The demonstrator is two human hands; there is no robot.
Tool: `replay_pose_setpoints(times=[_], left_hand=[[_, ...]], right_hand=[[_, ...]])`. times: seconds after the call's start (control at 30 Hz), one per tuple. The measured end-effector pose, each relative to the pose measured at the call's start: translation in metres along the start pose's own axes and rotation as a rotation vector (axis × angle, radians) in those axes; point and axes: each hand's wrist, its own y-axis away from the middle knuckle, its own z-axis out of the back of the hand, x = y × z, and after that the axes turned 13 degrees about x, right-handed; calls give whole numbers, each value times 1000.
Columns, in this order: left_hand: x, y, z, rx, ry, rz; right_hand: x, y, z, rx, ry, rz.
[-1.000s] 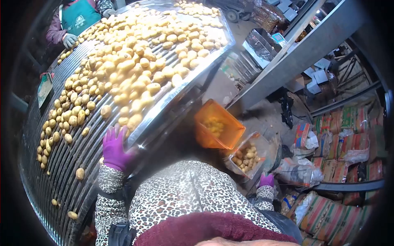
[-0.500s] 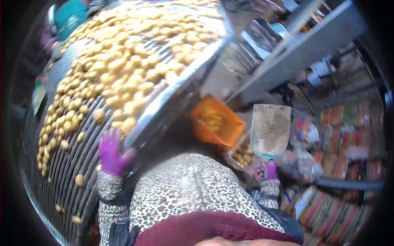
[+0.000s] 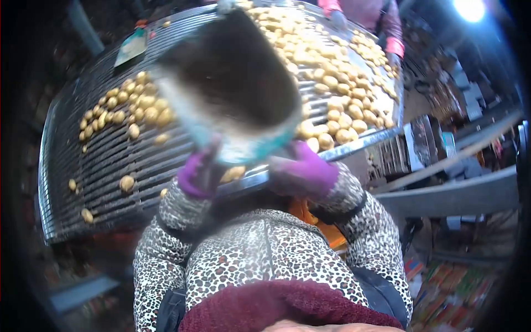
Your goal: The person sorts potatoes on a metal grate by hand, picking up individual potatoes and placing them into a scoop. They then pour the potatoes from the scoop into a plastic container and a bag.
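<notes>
A worn, pale scoop (image 3: 232, 83) with a teal rear edge is held up in front of me over the slatted sorting table (image 3: 99, 193). It is blurred, and its hollow looks dark. My left hand (image 3: 200, 171), in a purple glove, is closed at the scoop's near left edge. My right hand (image 3: 307, 171), also purple-gloved, is closed at its near right side; its fingers are partly hidden. Behind the scoop, many yellow potatoes (image 3: 345, 119) cover the right part of the slats. A smaller group of potatoes (image 3: 119, 105) lies on the left.
A second, pale green scoop (image 3: 131, 48) lies on the far left slats. Across the table a person's gloved hands (image 3: 338, 21) are near the potatoes. The metal rim (image 3: 359, 144) runs close to me. An orange crate (image 3: 334, 235) shows below my right forearm.
The scoop has come up from low on my right to above the table. My left hand, spread by the rim before, is now at the scoop. The view has turned left.
</notes>
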Motion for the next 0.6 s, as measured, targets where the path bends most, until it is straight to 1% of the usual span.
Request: replay_pose_setpoints(times=[0.03, 0.07, 0.1, 0.13, 0.2, 0.23, 0.27, 0.3, 0.33, 0.4, 0.47, 0.5, 0.53, 0.57, 0.6], left_hand=[[-11, -11, 9, -8, -26, 33], [-27, -31, 34, -255, 399, 356], [-44, -50, 65, -515, 823, 672], [-53, -57, 84, -812, 1240, 960], [-51, -29, 114, -1013, 1133, 954], [-51, -4, 130, -1058, 982, 982], [-51, 23, 148, -1105, 834, 996], [-56, 52, 166, -1166, 791, 1027], [-63, 78, 167, -1220, 756, 1042], [-67, 141, 182, -1305, 769, 1025], [-71, 209, 183, -1206, 593, 1112], [-78, 219, 178, -1223, 580, 1098], [-83, 223, 171, -1275, 600, 1090], [-89, 206, 181, -1312, 619, 1134], [-89, 213, 186, -1319, 617, 1119]], right_hand=[[8, -22, 1, 73, 14, -11], [3, -50, 4, 161, 146, 83], [13, -60, -5, 314, 164, 57], [22, -72, -8, 478, 192, 34], [27, -112, 2, 878, 386, 45], [39, -129, 10, 887, 609, 166], [40, -148, 16, 731, 616, 122], [34, -175, 25, 685, 858, 210], [23, -193, 38, 617, 1104, 316], [13, -221, 11, 727, 1485, 463], [-24, -259, -24, 830, 1661, 457], [-51, -284, -37, 892, 1641, 566], [-62, -287, -56, 936, 1661, 565], [-72, -300, -69, 996, 1788, 476], [-92, -316, -70, 1068, 1698, 517]])
